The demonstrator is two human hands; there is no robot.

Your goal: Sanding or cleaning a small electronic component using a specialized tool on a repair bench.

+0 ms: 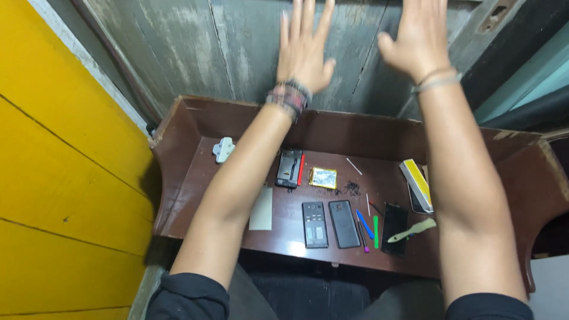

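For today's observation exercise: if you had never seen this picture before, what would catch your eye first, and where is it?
First, the two bare arms raised towards the grey plank wall, left hand and right hand both empty with fingers spread. Next, the bright yellow wall on the left. Below the arms, a dark wooden tray table holds dismantled phone parts: a black back cover, a gold battery and thin coloured pry tools.

Dim, even indoor light; soft shadows, slight wide-angle distortion at edges.
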